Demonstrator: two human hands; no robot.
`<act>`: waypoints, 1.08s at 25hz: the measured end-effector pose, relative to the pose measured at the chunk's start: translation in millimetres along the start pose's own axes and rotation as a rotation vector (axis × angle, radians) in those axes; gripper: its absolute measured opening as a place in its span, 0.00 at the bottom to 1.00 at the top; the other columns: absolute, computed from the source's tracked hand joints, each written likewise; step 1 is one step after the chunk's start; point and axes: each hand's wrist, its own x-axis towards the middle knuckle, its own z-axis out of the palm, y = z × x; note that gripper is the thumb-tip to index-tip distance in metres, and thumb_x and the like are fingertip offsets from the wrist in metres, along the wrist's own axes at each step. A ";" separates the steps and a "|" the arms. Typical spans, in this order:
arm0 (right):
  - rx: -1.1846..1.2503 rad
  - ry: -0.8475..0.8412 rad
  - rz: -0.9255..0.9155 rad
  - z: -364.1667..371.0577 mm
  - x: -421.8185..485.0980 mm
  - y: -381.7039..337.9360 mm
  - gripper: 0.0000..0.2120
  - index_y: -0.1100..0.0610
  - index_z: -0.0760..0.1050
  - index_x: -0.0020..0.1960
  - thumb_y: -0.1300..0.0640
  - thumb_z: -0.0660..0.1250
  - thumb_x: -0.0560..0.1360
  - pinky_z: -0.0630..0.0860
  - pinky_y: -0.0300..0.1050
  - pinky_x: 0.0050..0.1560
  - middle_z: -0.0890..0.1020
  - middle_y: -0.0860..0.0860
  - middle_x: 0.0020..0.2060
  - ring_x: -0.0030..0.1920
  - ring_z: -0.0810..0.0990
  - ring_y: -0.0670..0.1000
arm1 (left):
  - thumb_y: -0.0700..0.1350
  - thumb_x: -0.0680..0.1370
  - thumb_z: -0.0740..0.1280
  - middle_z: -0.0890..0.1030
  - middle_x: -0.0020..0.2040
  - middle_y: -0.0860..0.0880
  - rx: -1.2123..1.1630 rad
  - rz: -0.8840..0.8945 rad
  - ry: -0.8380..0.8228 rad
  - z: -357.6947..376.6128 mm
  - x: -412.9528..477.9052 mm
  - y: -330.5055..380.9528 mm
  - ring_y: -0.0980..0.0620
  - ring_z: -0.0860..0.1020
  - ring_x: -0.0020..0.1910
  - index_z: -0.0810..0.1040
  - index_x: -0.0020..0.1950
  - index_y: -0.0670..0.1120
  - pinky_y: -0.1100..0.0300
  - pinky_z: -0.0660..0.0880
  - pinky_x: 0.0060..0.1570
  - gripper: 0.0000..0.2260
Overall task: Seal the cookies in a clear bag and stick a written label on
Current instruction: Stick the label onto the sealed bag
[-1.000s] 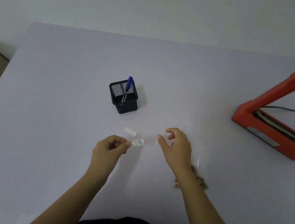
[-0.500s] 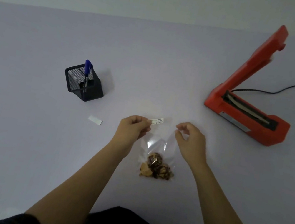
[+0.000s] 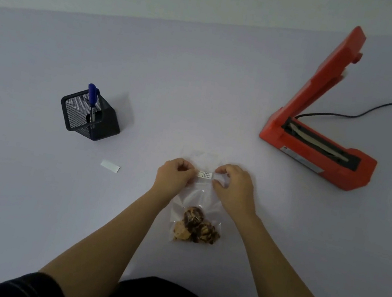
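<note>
A clear bag (image 3: 197,195) lies flat on the pale table, with several brown cookies (image 3: 196,226) bunched at its near end. A small white written label (image 3: 204,175) sits across the bag's far part. My left hand (image 3: 175,174) pinches the label's left end, and my right hand (image 3: 233,183) pinches its right end over the bag. Both hands touch the bag's upper part.
An orange heat sealer (image 3: 322,133) stands at the right with its arm raised and a black cord (image 3: 378,106) running off to the right. A black mesh pen holder (image 3: 90,116) with a blue pen (image 3: 92,100) stands at the left. A white paper strip (image 3: 110,166) lies near it.
My left hand carried the label from the left over to the bag. My right hand closed on the label's other end, and both hands lowered it onto the bag's far part.
</note>
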 end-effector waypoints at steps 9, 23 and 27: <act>-0.042 0.002 -0.096 -2.4 1.4 3.3 0.10 0.60 0.79 0.50 0.63 0.68 0.69 0.68 0.36 0.51 0.81 0.54 0.47 0.50 0.78 0.53 | 0.44 0.72 0.71 0.83 0.36 0.49 0.039 -0.029 0.143 7.1 -0.6 -5.8 0.53 0.80 0.35 0.81 0.41 0.46 0.61 0.77 0.40 0.03; 0.065 0.069 0.059 9.0 9.0 -2.6 0.10 0.57 0.78 0.46 0.55 0.74 0.67 0.75 0.46 0.50 0.79 0.50 0.45 0.49 0.77 0.51 | 0.43 0.73 0.69 0.79 0.33 0.54 0.151 0.059 0.172 11.2 -1.7 -4.4 0.58 0.76 0.35 0.79 0.40 0.48 0.70 0.69 0.33 0.02; 0.039 0.071 0.051 10.2 8.3 -1.3 0.10 0.57 0.78 0.46 0.57 0.74 0.67 0.73 0.45 0.51 0.80 0.51 0.45 0.49 0.77 0.52 | 0.43 0.73 0.68 0.78 0.33 0.54 0.166 0.069 0.183 12.8 -2.0 -5.7 0.58 0.75 0.33 0.80 0.40 0.47 0.72 0.68 0.30 0.02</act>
